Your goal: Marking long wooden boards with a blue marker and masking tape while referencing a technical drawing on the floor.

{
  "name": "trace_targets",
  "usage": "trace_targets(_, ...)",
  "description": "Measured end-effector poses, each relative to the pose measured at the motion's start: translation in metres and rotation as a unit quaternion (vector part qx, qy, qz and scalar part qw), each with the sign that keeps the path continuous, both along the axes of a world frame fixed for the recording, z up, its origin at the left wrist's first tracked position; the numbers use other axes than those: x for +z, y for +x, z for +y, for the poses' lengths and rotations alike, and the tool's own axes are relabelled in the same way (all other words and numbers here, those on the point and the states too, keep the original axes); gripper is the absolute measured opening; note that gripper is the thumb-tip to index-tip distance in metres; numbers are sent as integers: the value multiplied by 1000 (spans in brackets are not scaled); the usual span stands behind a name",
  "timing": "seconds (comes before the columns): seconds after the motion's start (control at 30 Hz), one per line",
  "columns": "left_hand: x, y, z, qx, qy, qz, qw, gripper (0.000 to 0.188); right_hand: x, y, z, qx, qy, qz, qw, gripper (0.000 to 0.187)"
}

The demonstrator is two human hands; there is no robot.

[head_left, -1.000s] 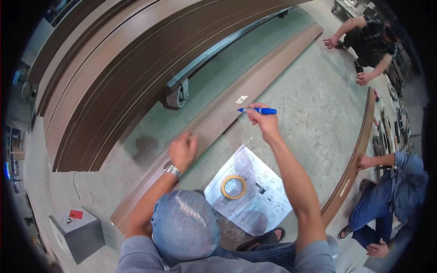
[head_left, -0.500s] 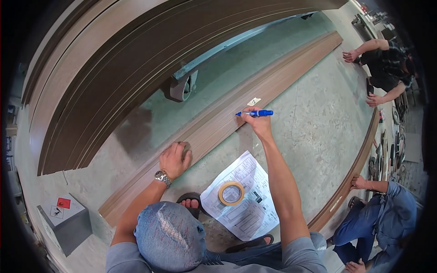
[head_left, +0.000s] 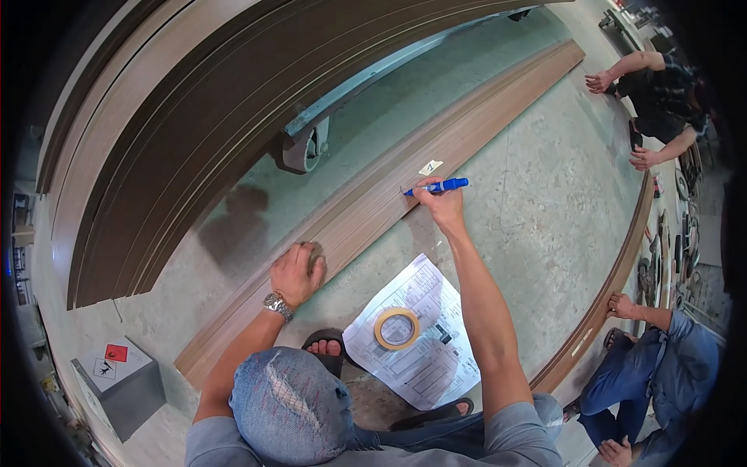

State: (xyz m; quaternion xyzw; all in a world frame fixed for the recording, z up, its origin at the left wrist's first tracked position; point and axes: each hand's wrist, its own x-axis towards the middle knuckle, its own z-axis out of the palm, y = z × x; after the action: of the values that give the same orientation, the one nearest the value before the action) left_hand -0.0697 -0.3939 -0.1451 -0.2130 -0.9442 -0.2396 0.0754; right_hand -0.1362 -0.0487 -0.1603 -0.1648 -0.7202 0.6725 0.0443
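A long brown wooden board (head_left: 364, 226) with lengthwise grooves lies diagonally across the floor in front of me. My left hand (head_left: 296, 276), with a metal watch at the wrist, rests on its nearer part, fingers slightly bent and thumb apart. Closer to the middle, my right hand (head_left: 441, 204) grips a blue marker (head_left: 445, 185), its tip at the board's surface. Just beyond the tip, a small piece of pale tape (head_left: 430, 167) with a handwritten mark sticks to the wood. Below the board, a roll of yellow tape (head_left: 380, 329) sits on a printed drawing sheet (head_left: 424, 381).
Dark brown panels (head_left: 179, 132) are stacked on a wheeled frame with a caster (head_left: 310, 148) at the upper left. A grey box (head_left: 128, 397) stands at lower left. On the right, one person (head_left: 661, 105) reaches down; another (head_left: 654, 373) touches a second long board (head_left: 599, 311).
The view has shifted slightly. My right hand still holds the marker at nearly the same spot, with the marker tilted a little more. My left hand stays on the board.
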Motion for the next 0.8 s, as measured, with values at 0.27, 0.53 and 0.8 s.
trace_targets(0.27, 2, 3, -4, -1, 0, 0, 1000, 26, -4, 3, -2, 4, 15, -6, 1000, 18)
trace_targets(0.53, -2, -1, 11, -36, 9, 7, 999, 28, 49, 44, 102, -97, 12, 17, 995, 14)
trace_targets(0.8, -9, 5, -4, -29, -57, -6, 998, 32, 140, 290, 251, -336, 174, 22, 926, 14)
